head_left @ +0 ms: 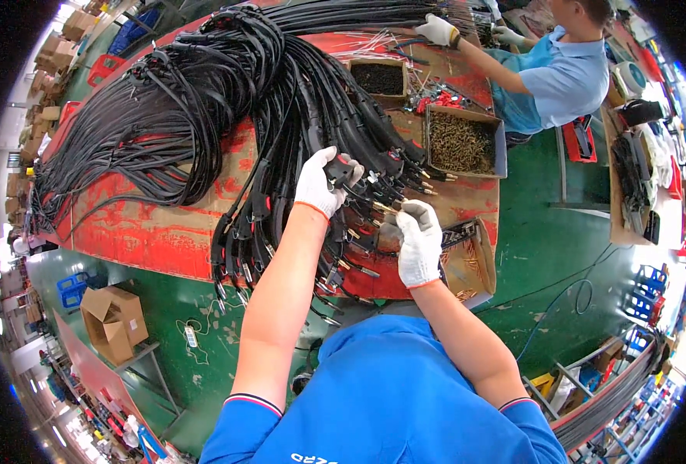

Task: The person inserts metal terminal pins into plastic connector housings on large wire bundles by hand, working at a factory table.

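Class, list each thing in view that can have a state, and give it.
Left hand: gloved, closed around a black handle.
Right hand: gloved, at a brass tip, grip unclear.
Black cables: looped and heaped.
Red table: paint worn.
Brass-parts box: open, well filled.
Copper-rod box: open, partly filled.
Cardboard carton: flaps open.

L hand is hiding part of a blk handle. R hand is pinching a brass-col'd pc too small to ID. Brass bits in the box are looking too tiny to count. Top edge is cropping the co-worker's head & blk cables; bottom edge, the blue shirt.
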The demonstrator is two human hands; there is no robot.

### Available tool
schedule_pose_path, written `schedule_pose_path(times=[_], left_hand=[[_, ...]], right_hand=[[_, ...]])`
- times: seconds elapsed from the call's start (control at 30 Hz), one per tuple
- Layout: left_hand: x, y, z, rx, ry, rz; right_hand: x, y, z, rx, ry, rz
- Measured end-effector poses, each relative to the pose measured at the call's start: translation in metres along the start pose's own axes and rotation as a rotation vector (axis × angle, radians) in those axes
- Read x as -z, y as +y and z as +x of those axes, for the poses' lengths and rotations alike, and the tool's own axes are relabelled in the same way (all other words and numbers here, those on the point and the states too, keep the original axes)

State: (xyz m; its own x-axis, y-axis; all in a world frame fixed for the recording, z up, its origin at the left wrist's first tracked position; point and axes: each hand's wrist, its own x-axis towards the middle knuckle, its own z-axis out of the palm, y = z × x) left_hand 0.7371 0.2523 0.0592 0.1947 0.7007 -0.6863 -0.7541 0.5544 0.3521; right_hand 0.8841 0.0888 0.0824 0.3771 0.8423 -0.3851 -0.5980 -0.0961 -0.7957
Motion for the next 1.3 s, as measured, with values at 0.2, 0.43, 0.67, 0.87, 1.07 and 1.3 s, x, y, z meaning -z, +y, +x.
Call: schedule_pose_path(times=[0.2, 0.43, 0.67, 0.87, 1.07, 1.3], left_hand=[[-0.006, -0.005, 0.003, 0.021, 0.024, -0.005], [-0.002, 0.003, 0.008, -0.015, 0.028, 0.069], [0.005, -0.007, 0.011, 0.035, -0.114, 0.025], [0.006, -0.016, 0.005, 0.062, -0.102, -0.018], [0.008, -0.012, 0.012, 0.065, -0.048, -0.041], [0.007, -0.012, 0.012, 0.054, -0.038, -0.014]], right_hand=[[-0.004, -0.001, 0.000, 0.081, 0.059, -0.106], [0.000, -0.003, 0.008, 0.111, -0.074, -0.430], [0.008, 0.002, 0.011, 0.539, -0.113, -0.937], [0.036, 0.006, 0.016, 0.360, -0.215, -0.841], [0.032, 0.003, 0.017, 0.382, -0.220, -0.838], [0.014, -0.015, 0.012, 0.582, -0.252, -0.959]])
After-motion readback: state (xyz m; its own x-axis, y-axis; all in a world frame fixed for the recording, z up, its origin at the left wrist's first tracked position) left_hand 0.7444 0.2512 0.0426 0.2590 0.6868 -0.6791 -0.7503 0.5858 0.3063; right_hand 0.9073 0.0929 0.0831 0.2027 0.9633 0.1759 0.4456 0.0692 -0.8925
